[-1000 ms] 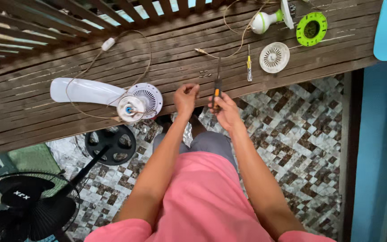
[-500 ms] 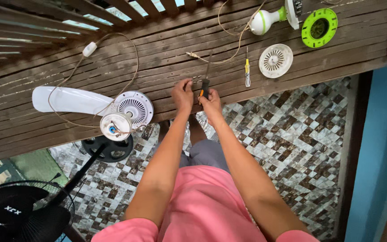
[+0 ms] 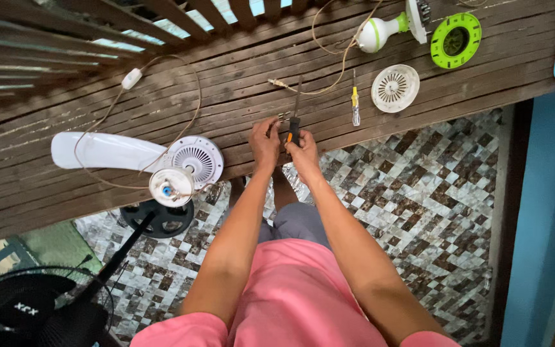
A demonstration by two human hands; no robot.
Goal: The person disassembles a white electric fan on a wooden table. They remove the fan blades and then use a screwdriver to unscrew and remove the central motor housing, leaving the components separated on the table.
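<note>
Pliers [image 3: 295, 122] gripped in right hand [image 3: 303, 153], fingers curled around handles. Left hand [image 3: 265, 142] at 9 o'clock, pinching small part. Screwdriver [image 3: 354, 106] at 2 o'clock.

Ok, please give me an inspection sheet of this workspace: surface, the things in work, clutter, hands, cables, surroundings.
Surface: wooden slatted bench, weathered, gaps between the planks.
Things in work: a tool with orange and black handles, held upright at the bench edge; a small metal part beside it, too small to tell.
Clutter: white fan housing with round grille, yellow screwdriver, white round grille, green ring, white-green motor body.
Hands: left hand and right hand close together on the tool.
Cables: thin cord with white inline switch, looped; second cord from the motor body.
Surroundings: patterned tile floor, black fan, blue post.
</note>
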